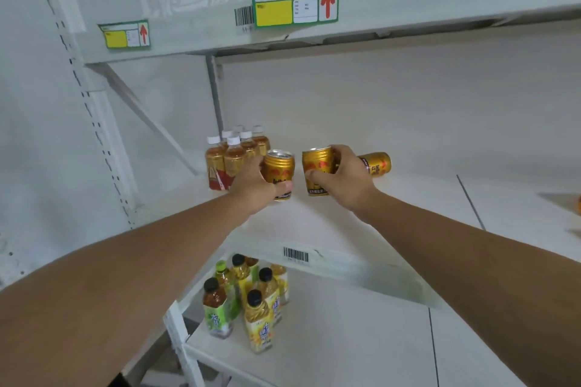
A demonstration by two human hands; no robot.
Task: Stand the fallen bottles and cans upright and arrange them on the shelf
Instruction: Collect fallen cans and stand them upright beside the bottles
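Observation:
On the white middle shelf (pixel 408 198), my left hand (pixel 254 185) grips an upright gold can (pixel 279 168) from its left side. Just to its right, my right hand (pixel 342 181) wraps around a second gold can (pixel 317 163), held upright. A third gold can (pixel 375 163) lies on its side behind my right hand, partly hidden by it. A cluster of several white-capped tea bottles (pixel 234 154) stands upright directly left of the left can.
The shelf below holds several upright black-capped and green-capped drink bottles (pixel 248 298). The upper shelf edge (pixel 408 6) carries yellow price labels and boxes above. A slanted brace and perforated upright post (pixel 94 122) stand at left. An orange item shows at the far right edge.

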